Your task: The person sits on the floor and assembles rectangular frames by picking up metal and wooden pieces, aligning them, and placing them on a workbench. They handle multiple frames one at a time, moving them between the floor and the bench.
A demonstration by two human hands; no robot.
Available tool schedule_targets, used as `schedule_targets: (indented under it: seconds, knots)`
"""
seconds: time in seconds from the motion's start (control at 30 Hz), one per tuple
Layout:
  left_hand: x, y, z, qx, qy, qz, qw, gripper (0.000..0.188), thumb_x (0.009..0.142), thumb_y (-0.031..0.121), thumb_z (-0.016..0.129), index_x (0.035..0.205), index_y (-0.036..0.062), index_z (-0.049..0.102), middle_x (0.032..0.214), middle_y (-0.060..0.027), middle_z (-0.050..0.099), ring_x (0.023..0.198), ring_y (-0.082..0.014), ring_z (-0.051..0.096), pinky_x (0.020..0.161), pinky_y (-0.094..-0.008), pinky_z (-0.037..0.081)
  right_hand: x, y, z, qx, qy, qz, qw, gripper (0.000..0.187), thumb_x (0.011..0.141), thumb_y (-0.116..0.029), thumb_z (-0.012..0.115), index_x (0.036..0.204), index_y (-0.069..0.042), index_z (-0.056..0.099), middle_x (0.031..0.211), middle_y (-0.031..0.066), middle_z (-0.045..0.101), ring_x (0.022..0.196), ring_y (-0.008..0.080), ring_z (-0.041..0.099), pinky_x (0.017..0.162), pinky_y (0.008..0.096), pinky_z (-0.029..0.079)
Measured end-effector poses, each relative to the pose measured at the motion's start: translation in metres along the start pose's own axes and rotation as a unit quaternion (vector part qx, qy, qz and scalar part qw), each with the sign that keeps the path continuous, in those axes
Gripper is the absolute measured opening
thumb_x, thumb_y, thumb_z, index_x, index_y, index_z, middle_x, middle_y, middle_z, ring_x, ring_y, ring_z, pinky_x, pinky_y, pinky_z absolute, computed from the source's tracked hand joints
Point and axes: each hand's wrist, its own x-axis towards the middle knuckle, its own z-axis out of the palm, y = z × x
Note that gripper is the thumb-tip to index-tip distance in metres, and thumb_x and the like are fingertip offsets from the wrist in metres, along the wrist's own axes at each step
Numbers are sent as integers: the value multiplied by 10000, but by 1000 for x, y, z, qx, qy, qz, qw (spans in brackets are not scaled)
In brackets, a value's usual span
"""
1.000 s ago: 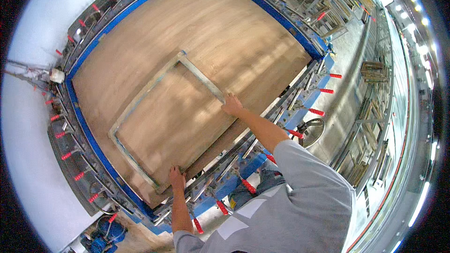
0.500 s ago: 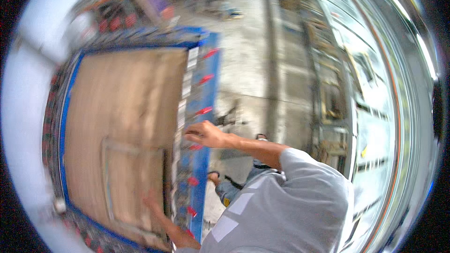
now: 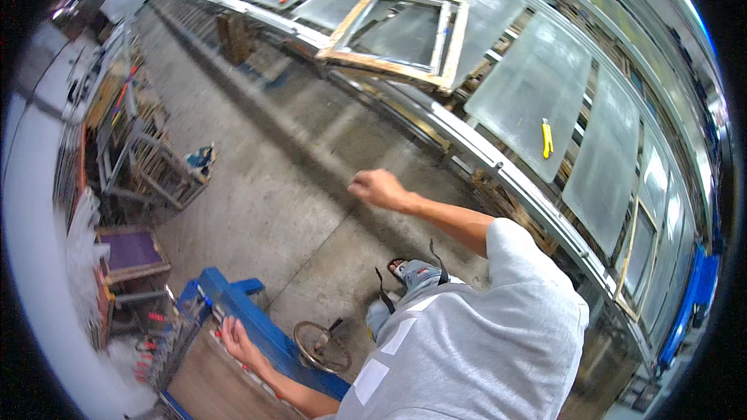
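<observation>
My right hand point(image 3: 379, 189) hangs over the concrete floor with its fingers curled in; nothing shows in it. My left hand point(image 3: 239, 341) is above the near edge of a blue-framed table point(image 3: 253, 319) with a brown top point(image 3: 222, 385). Its fingers are half bent and a little apart, holding nothing that I can see. Whether it touches the table I cannot tell. Past my right hand, a wooden frame point(image 3: 340, 45) lies on a long rack of grey metal panels point(image 3: 537, 82).
A yellow utility knife point(image 3: 547, 138) rests on one panel, and a second frame point(image 3: 629, 268) lies farther right. A round metal hoop or wheel point(image 3: 323, 348) is beside the blue table. Stacked frames point(image 3: 159, 159) and a purple-faced screen point(image 3: 132, 253) stand at the left.
My view and body have turned right, away from the blue table toward the panel rack. My right hand has left the table's edge and is now over the floor.
</observation>
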Motion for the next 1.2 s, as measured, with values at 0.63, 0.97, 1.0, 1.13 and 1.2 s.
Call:
schedule_targets:
  seconds: [0.63, 0.97, 1.0, 1.13, 1.2]
  knots:
    - [227, 111, 603, 14, -385, 57, 921, 402, 915, 271, 663, 1165, -44, 641, 1134, -153, 676, 1053, -238, 628, 936, -356, 469, 121, 251, -172, 99, 394, 379, 832, 526, 916, -366, 554, 1227, 57, 525, 1136, 289, 609, 1059, 427, 585, 916, 459, 447]
    - [323, 126, 815, 143, -556, 35, 818, 394, 906, 335, 622, 1041, -33, 656, 899, -204, 650, 840, -375, 593, 770, -437, 452, 167, 292, -227, 440, 415, 433, 669, 429, 945, -410, 558, 782, -15, 602, 679, 61, 555, 551, 170, 519, 509, 342, 426]
    - [315, 135, 813, 127, -539, 7, 832, 362, 920, 295, 604, 1016, -51, 646, 873, -201, 641, 759, -350, 581, 714, -418, 446, 173, 289, -227, 420, 440, 440, 661, 448, 946, -418, 553, 752, -16, 589, 655, 63, 542, 530, 176, 512, 488, 348, 420]
    - [305, 139, 791, 160, -468, 125, 860, 376, 954, 301, 568, 989, -68, 636, 809, -150, 614, 753, -268, 579, 699, -400, 442, 184, 264, -235, 379, 483, 465, 638, 545, 941, -496, 526, 700, -8, 558, 595, 83, 509, 496, 200, 519, 443, 374, 421]
    - [285, 152, 766, 111, -464, 69, 876, 396, 964, 332, 562, 954, -58, 633, 772, -102, 594, 758, -226, 585, 690, -384, 445, 165, 261, -234, 378, 480, 463, 642, 556, 945, -518, 508, 730, -9, 570, 596, 87, 518, 488, 201, 519, 442, 367, 426]
